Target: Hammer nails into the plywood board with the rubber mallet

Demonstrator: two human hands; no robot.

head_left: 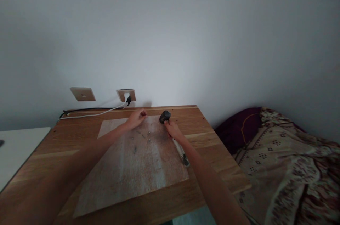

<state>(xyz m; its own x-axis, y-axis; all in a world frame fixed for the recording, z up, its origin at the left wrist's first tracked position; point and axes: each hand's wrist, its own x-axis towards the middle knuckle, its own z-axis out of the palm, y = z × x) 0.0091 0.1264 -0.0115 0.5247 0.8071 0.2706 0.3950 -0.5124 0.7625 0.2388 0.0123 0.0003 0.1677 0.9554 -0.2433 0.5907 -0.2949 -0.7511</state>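
My right hand (172, 128) is wrapped round the handle of a hammer (165, 116), close beneath its dark head. The pale handle slants down past my wrist to a dark butt end. At the far edge of a worn wooden board (130, 172), my left hand (136, 118) has its fingers pinched together; anything between them is too small to make out. Between the hands and toward me, several small nail-like metal pieces (135, 149) lie scattered on the board.
The board rests on a wooden table (207, 147) against a wall. A white charger plug (126, 95) sits in a socket, with cables running left. A white surface (23, 147) adjoins at left. Patterned bedding (276, 161) and a purple pillow (241, 129) lie at right.
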